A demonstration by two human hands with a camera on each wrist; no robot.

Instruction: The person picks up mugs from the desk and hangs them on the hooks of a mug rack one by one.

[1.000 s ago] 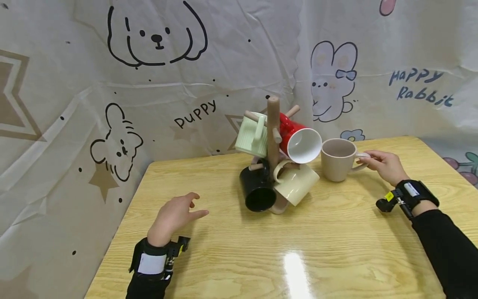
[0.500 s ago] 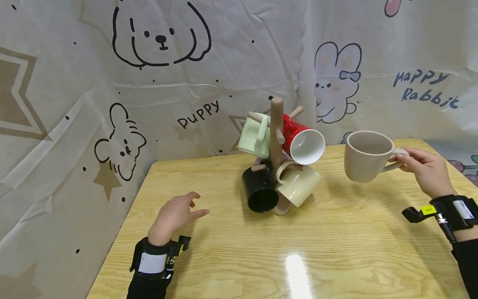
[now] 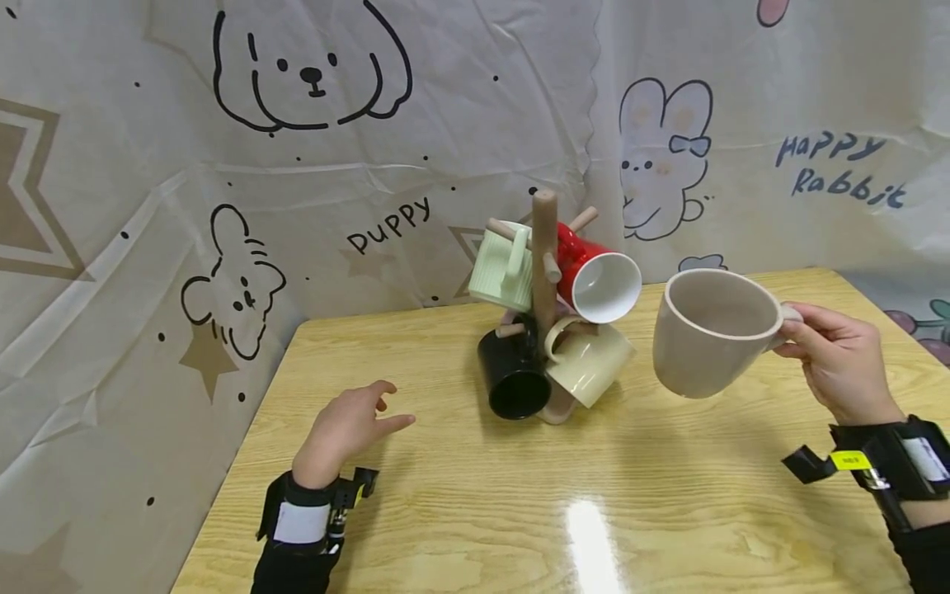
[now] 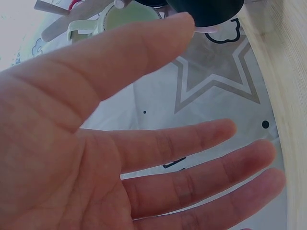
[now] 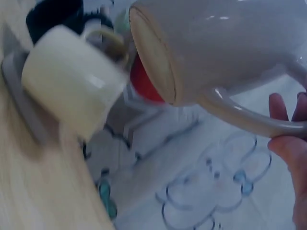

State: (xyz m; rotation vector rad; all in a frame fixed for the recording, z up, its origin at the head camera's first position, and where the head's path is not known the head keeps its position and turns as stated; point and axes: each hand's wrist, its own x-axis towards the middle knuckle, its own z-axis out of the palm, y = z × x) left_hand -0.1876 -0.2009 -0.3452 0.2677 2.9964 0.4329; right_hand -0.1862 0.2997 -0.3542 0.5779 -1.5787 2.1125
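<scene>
A beige mug [image 3: 708, 346] hangs in the air right of the rack, mouth up and slightly tilted. My right hand [image 3: 842, 359] pinches its handle [image 5: 244, 117] between thumb and fingers. The mug's unglazed base [image 5: 156, 57] shows in the right wrist view. To the left, my left hand [image 3: 349, 433] hovers over the table with fingers extended, holding nothing; its palm [image 4: 43, 158] faces the left wrist camera. Closest to that hand is a black mug [image 3: 512, 375] hanging on the wooden mug rack [image 3: 545, 256].
Also on the rack are a pale green mug [image 3: 500, 272], a red mug [image 3: 597, 280] with white inside and a cream mug [image 3: 591, 363]. Bare pegs [image 3: 584, 219] stick out near its top. The wooden table [image 3: 460, 511] meets a printed cloth backdrop [image 3: 460, 107].
The beige mug has risen off the table beside the rack, first moving right, then toward me and slightly back left, in my right hand's grip. My left hand has stayed still.
</scene>
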